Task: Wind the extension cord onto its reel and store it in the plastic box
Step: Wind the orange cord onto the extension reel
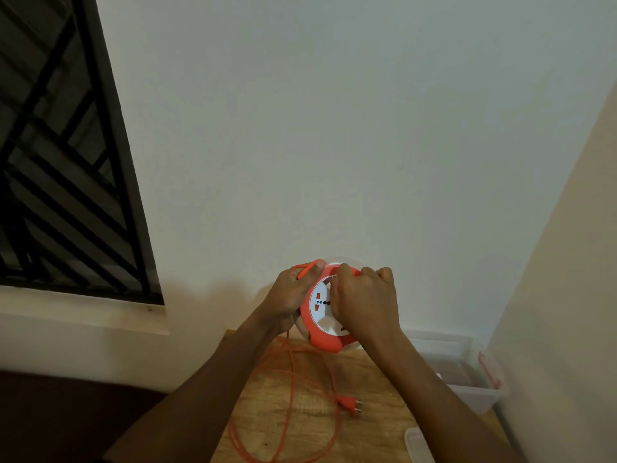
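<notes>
Holding the reel (325,315) up in front of the wall, lower middle of the frame, both hands are on it and it's tilted so the white socket face looks back toward the camera. Left hand (289,295) grips the left rim with fingers curled round it, and a bit of orange cord (290,389) is pinched under the thumb near the top. Right hand (365,304) is curled over the socket face and upper right edge; looks like it's on the winder, but can't really tell what the fingertips are holding.

What matters for the next bit, I reckon: the loose cord hangs straight down from the bottom left of the reel, right below the left wrist, then sprawls in long loops over the wooden table (374,392) toward the bottom edge of the frame. The plug (350,405) lies on the table below the reel, slightly right. So the slack feeds in from underneath, left-hand side, and the left hand is nearer to guide it.

Plenty still to wind. The plastic box (467,372) sits open at lower right, just beside the right forearm, with its lid (417,442) near the bottom edge.
</notes>
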